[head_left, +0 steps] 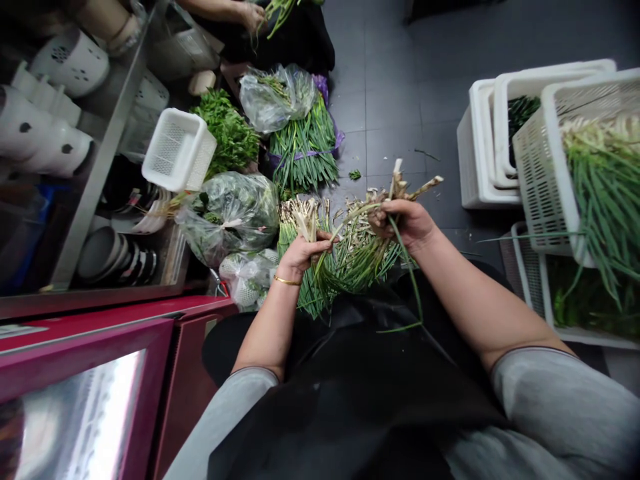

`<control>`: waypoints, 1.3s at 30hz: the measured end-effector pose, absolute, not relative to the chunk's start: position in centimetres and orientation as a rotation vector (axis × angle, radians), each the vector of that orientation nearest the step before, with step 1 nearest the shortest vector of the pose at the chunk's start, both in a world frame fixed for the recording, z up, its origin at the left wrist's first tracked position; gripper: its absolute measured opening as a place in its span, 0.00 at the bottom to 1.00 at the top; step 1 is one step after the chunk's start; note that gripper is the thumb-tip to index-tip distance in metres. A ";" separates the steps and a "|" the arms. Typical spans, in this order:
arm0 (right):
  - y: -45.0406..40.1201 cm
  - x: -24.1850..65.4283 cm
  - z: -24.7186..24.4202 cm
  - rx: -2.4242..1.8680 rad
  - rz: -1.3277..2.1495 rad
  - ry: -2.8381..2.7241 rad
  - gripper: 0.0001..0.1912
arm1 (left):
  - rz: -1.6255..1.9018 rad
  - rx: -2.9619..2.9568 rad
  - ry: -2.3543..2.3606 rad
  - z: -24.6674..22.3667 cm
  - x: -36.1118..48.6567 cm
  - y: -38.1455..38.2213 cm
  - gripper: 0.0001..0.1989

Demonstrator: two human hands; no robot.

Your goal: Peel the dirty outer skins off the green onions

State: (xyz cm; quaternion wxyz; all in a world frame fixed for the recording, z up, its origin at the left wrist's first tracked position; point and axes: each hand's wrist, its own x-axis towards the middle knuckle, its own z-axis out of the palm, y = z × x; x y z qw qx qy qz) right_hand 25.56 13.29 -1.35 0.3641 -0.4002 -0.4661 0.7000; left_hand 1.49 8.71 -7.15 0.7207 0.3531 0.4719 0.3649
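My left hand (299, 255), with a gold bracelet at the wrist, is closed around a small bunch of scallions (306, 221), pale stem ends pointing away from me. To the right, my right hand (407, 223) grips dry, brownish scallion stalks (397, 181); a long green leaf hangs from it toward my lap. Strands of green stretch between both hands. Beneath the left hand lies a row of scallions (287, 230) with roots facing away. A loose heap of pale and green trimmings (357, 252) lies between and below the hands.
Beyond are bundled greens (305, 157), a tied plastic bag of vegetables (235, 210) and leafy greens (227, 137). A white basket (173, 150) stands by a metal shelf (115, 120). White crates (555, 167) with scallions stand right. Another person's hand (254, 17) holds greens at the top.
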 end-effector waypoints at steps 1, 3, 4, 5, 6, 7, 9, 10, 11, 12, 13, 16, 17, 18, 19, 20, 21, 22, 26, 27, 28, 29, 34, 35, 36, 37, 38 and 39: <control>13.4 26.0 -1.0 -1.044 1.765 -1.174 0.21 | 0.789 0.798 1.037 -7.5 1.4 8.7 0.21; 13.6 27.0 -0.3 -1.094 1.658 -1.142 0.22 | 0.764 0.825 1.041 -8.1 1.1 8.8 0.20; 13.6 27.5 0.2 -1.128 1.591 -1.132 0.24 | 0.756 0.834 1.051 -8.3 1.0 8.8 0.19; 13.6 28.0 0.6 -1.168 1.523 -1.129 0.25 | 0.750 0.839 1.066 -8.6 0.8 8.9 0.19; 13.6 28.5 1.1 -1.210 1.462 -1.133 0.26 | 0.741 0.844 1.082 -8.9 0.6 8.9 0.19; 13.6 29.0 1.6 -1.251 1.408 -1.141 0.27 | 0.733 0.850 1.096 -9.2 0.3 9.0 0.19; 13.5 29.9 2.4 -1.305 1.327 -1.150 0.29 | 0.701 0.876 1.113 -9.9 -0.4 9.1 0.19; 13.5 30.4 2.7 -1.315 1.295 -1.145 0.30 | 0.684 0.889 1.123 -10.3 -0.8 9.1 0.18; 13.5 30.8 2.8 -1.313 1.272 -1.139 0.31 | 0.674 0.896 1.135 -10.7 -1.2 9.1 0.18; 13.7 31.1 2.8 -1.298 1.263 -1.135 0.31 | 0.663 0.894 1.150 -11.0 -1.6 9.0 0.18; 14.0 31.3 2.5 -1.274 1.271 -1.132 0.30 | 0.660 0.878 1.169 -11.3 -1.9 8.9 0.18; 15.1 30.8 0.3 -1.274 1.369 -1.213 0.25 | 0.693 0.792 1.189 -11.7 -2.5 8.7 0.18; 15.6 30.2 -0.8 -1.336 1.382 -1.292 0.23 | 0.706 0.769 1.182 -11.6 -2.4 8.7 0.18; 16.0 29.6 -1.9 -1.434 1.360 -1.393 0.21 | 0.729 0.756 1.170 -11.4 -2.2 8.7 0.18; 16.4 28.9 -2.8 -1.550 1.297 -1.505 0.19 | 0.763 0.754 1.155 -11.0 -2.0 8.7 0.18; 16.6 28.4 -3.6 -1.650 1.207 -1.606 0.17 | 0.808 0.761 1.139 -10.6 -1.6 8.7 0.18; 16.8 27.9 -4.1 -1.712 1.106 -1.677 0.15 | 0.861 0.775 1.126 -10.0 -1.3 8.8 0.18; 16.9 27.7 -4.3 -1.727 1.010 -1.708 0.14 | 0.913 0.793 1.114 -9.4 -1.0 8.8 0.19; 16.6 28.0 -3.4 -1.479 0.934 -1.633 0.15 | 0.969 0.910 1.126 -6.0 -0.5 8.6 0.20; 16.5 28.0 -3.1 -1.417 0.994 -1.630 0.17 | 0.970 0.968 1.147 -5.2 -0.5 8.6 0.18; 16.4 27.9 -3.1 -1.377 1.067 -1.656 0.17 | 0.970 1.041 1.178 -4.3 -0.6 8.5 0.16; 16.4 27.7 -3.2 -1.360 1.130 -1.707 0.17 | 0.975 1.122 1.217 -3.6 -0.6 8.5 0.14; 17.1 26.6 -5.1 -1.429 0.885 -1.863 0.12 | 1.018 1.409 1.372 -0.9 -0.7 8.5 0.11; 17.3 26.7 -5.3 -1.460 0.801 -1.822 0.11 | 1.019 1.420 1.374 -0.5 -0.8 8.5 0.12; 17.4 27.0 -5.2 -1.489 0.748 -1.768 0.11 | 1.013 1.420 1.365 -0.1 -0.9 8.4 0.12; 17.5 27.4 -5.0 -1.500 0.737 -1.707 0.11 | 1.002 1.409 1.347 0.2 -1.0 8.3 0.13; 17.5 27.8 -4.6 -1.484 0.772 -1.637 0.11 | 0.992 1.386 1.316 0.4 -1.1 8.2 0.14; 17.4 28.1 -4.0 -1.440 0.849 -1.556 0.12 | 0.989 1.347 1.277 0.6 -1.0 8.2 0.15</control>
